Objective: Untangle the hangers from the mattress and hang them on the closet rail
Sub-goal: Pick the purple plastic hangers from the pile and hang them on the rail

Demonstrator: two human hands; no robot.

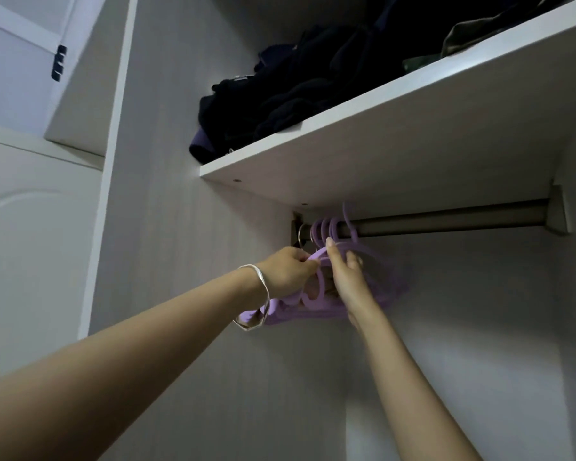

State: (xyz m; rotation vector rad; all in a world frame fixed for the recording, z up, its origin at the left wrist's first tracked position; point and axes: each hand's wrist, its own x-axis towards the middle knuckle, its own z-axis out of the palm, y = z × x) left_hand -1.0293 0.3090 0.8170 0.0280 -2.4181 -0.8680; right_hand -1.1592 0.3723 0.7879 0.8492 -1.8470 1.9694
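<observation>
Curling round the near shoulder of the bunched purple hangers [379,281], the left hand [288,269] is holding them, while the right hand [345,274] is pinching their top bar just below the hooks [325,227]. Those hooks are sitting over the closet rail [446,217] directly above, at its left end, with the rail running off rightward.

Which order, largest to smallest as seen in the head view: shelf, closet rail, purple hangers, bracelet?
1. shelf
2. closet rail and purple hangers: alike; rail longer, bunch fuller
3. bracelet, smallest though nearer the camera
</observation>
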